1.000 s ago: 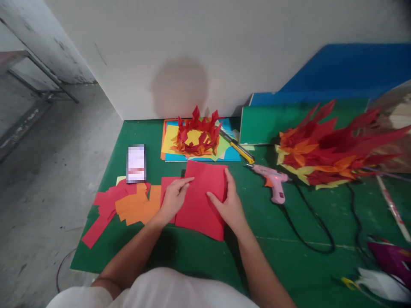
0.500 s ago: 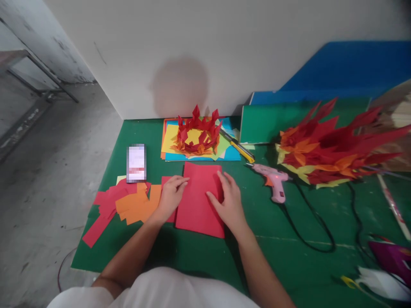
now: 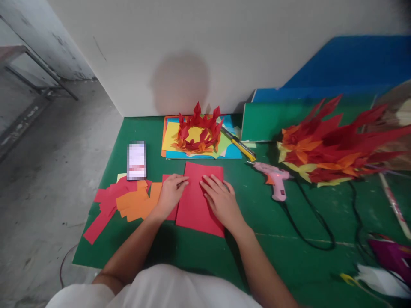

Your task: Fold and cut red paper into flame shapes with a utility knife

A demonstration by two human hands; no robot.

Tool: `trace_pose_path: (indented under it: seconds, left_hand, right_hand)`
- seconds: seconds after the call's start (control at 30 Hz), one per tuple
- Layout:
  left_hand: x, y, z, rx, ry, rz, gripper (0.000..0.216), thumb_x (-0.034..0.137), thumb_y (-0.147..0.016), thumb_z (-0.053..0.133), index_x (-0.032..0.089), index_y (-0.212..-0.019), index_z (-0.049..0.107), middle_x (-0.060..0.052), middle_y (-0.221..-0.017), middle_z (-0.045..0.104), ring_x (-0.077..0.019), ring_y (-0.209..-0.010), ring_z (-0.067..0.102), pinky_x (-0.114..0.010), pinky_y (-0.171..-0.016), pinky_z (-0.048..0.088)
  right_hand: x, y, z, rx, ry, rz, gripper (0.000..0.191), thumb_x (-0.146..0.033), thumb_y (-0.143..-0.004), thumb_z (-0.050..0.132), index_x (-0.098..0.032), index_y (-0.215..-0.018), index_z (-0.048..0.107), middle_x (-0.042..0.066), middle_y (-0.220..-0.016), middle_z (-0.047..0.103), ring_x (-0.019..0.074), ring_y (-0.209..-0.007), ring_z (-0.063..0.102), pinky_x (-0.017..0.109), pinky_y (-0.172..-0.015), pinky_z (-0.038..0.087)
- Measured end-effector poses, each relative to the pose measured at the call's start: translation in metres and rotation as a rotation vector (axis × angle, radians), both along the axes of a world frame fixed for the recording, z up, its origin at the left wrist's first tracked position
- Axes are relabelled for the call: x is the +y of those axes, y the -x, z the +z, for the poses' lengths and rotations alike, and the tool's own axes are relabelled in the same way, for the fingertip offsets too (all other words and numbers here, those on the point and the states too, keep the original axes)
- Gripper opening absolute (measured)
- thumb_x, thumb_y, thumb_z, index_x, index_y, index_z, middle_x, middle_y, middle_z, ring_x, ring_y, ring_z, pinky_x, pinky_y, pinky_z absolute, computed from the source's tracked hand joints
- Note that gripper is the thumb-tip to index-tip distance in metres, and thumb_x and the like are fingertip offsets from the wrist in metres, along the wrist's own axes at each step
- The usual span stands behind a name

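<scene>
In the middle of the green surface (image 3: 199,252), right before the person, lies a red sheet (image 3: 195,209). The right hand (image 3: 221,199) rests on its right half, fingers spread and released. The left hand (image 3: 171,190) is at its left edge, fingers bent, thumb and forefinger close together; whether they pinch the paper, I cannot tell. Left of that hand, orange pieces (image 3: 135,204) overlap red strips (image 3: 107,201), with a phone (image 3: 136,160) just beyond. To the right of the sheet lies a pink glue gun (image 3: 272,177). Farther back, a utility knife (image 3: 240,147) lies at the right end of a stack of coloured sheets (image 3: 169,137), which carries a red-and-orange paper crown (image 3: 196,147). A larger flame-like paper piece (image 3: 337,145) sits well to the right, before a green board (image 3: 261,122) and a blue board (image 3: 362,64).
</scene>
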State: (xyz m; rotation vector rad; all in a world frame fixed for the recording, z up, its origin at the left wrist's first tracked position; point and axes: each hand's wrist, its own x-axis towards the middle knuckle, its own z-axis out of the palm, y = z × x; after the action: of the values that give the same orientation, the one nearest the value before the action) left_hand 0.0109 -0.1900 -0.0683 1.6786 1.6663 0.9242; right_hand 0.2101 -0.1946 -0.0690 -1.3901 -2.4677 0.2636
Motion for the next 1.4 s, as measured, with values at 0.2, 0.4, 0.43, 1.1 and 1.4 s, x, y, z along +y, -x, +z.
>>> trace_pose_path:
  seconds: [0.2,0.4,0.43,1.1,1.4]
  left_hand:
    - [0.001,0.000,0.002,0.032,-0.008,0.008,0.016,0.015,-0.084,0.061,0.019,-0.094,0.073,-0.004,-0.085,0.068,-0.0157,-0.081,0.063,-0.031,-0.077,0.053]
    - [0.002,0.000,-0.003,0.115,-0.053,-0.002,0.017,0.012,-0.083,0.062,0.019,-0.095,0.072,-0.004,-0.083,0.065,-0.0153,-0.078,0.062,-0.031,-0.075,0.054]
    - [0.001,-0.001,-0.004,0.130,-0.072,-0.004,0.017,0.013,-0.083,0.061,0.019,-0.095,0.072,-0.004,-0.083,0.065,-0.0152,-0.078,0.062,-0.031,-0.075,0.053]
    - [-0.002,-0.005,-0.004,0.247,-0.127,-0.085,0.021,0.018,-0.091,0.049,0.016,-0.087,0.069,-0.004,-0.080,0.054,-0.0143,-0.071,0.055,-0.029,-0.066,0.050]
    - [-0.002,-0.006,-0.006,0.194,-0.102,-0.094,0.022,0.015,-0.090,0.047,0.018,-0.089,0.069,-0.003,-0.079,0.052,-0.0145,-0.071,0.053,-0.029,-0.067,0.048]
  right_hand:
    - [0.001,-0.002,-0.004,-0.038,-0.027,0.004,0.038,-0.024,-0.095,0.039,-0.025,-0.129,0.055,0.002,-0.139,0.052,0.0212,-0.130,0.043,0.043,-0.104,0.030]
    - [0.001,-0.003,-0.003,-0.028,-0.019,0.004,0.038,-0.025,-0.095,0.039,-0.026,-0.130,0.054,0.002,-0.139,0.052,0.0208,-0.130,0.043,0.042,-0.103,0.031]
    - [0.001,-0.003,-0.004,-0.025,-0.018,0.005,0.038,-0.025,-0.095,0.039,-0.026,-0.130,0.054,0.003,-0.138,0.053,0.0208,-0.130,0.043,0.042,-0.103,0.030]
    - [-0.006,-0.041,0.001,-0.172,-0.046,-0.276,0.033,-0.035,-0.093,0.047,-0.031,-0.122,0.060,0.006,-0.107,0.063,0.0223,-0.094,0.045,0.037,-0.074,0.026]
    - [0.036,-0.038,0.004,-0.241,-0.045,-0.291,0.037,-0.032,-0.095,0.040,-0.025,-0.127,0.056,0.008,-0.098,0.062,0.0215,-0.086,0.041,0.035,-0.067,0.020]
